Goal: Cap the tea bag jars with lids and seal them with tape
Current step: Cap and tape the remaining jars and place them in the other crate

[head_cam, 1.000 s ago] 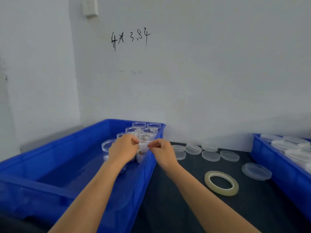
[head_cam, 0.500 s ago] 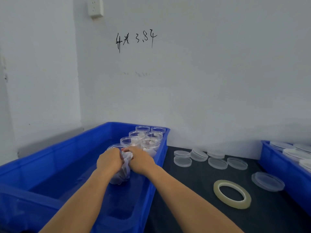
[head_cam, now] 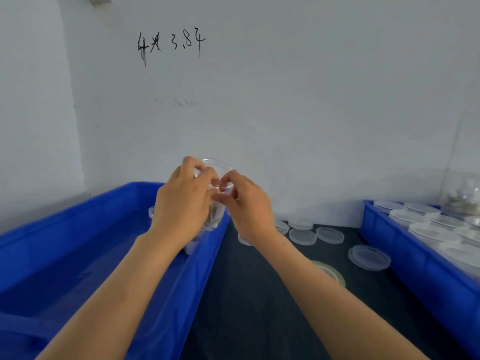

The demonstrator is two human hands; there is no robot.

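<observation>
Fingers and thumb of the left hand (head_cam: 181, 206) curl round a clear, uncapped jar (head_cam: 213, 203), gripping its wall; dark contents show through the lower part. The right hand (head_cam: 248, 203) meets the same jar from the other side, its bent fingertips pinching at the upper wall just below the rim. The jar is held up in the air between the 2 hands, above the right wall of the left blue bin (head_cam: 78, 255), in front of the white wall. Behind the left wrist, the rim of another open jar (head_cam: 152, 211) stands inside that bin. On the dark table (head_cam: 259, 307) lie loose clear lids (head_cam: 330, 235), flat and apart from the hands, with a roll of tape (head_cam: 331, 272) partly hidden behind the right forearm. A second blue bin (head_cam: 415, 268) at the right edge holds capped jars (head_cam: 426, 231) side by side. Handwritten marks (head_cam: 171, 45) stand on the wall above.
</observation>
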